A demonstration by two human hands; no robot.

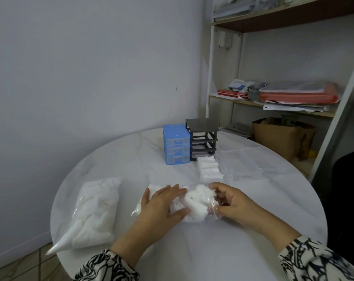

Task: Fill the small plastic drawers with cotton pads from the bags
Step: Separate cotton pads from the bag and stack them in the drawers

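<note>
Round white table (192, 250) under you: your left hand (162, 203) presses flat on the open bag (192, 207) of cotton pads; your right hand (231, 197) pinches its plastic mouth. Hold the mouth wide and lift out small stacks. Far right, one clear drawer (209, 168) is part-filled; the bag's opening is hard to make out.

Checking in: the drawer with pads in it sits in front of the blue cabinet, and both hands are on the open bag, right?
Not quite. In the head view the filled drawer sits in front of the grey frame, not the blue cabinet. The left hand and right hand are on the open bag.
</note>
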